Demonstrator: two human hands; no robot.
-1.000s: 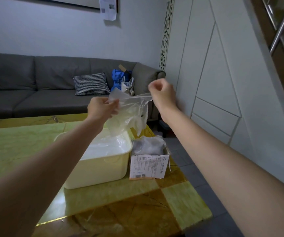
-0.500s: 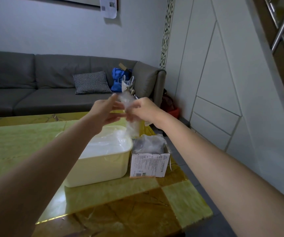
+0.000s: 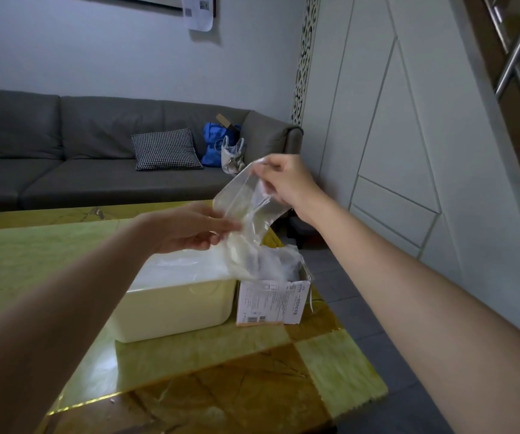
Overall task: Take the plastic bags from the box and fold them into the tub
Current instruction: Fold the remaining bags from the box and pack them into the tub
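A clear plastic bag [image 3: 246,211] hangs folded in the air above the table. My right hand [image 3: 287,181] pinches its upper edge. My left hand [image 3: 196,228] is lower and to the left, fingers stretched out flat against the bag's left side. Below them stands a cream plastic tub [image 3: 177,305] holding clear plastic inside. Touching the tub's right side is a small white cardboard box [image 3: 271,303], open at the top and stuffed with more clear bags [image 3: 283,264]. The hanging bag's lower end trails down over the gap between tub and box.
Tub and box stand near the right edge of a yellow-green marble-patterned table [image 3: 221,386]. Behind it is a grey sofa [image 3: 64,158] with a checked cushion [image 3: 166,148] and a blue bag [image 3: 216,145]. White cabinet panels [image 3: 409,136] line the right wall.
Both hands held the bag stretched wide, then came together in the middle. Now the right hand has lifted the doubled bag up and right, and the left hand has dropped to its side.
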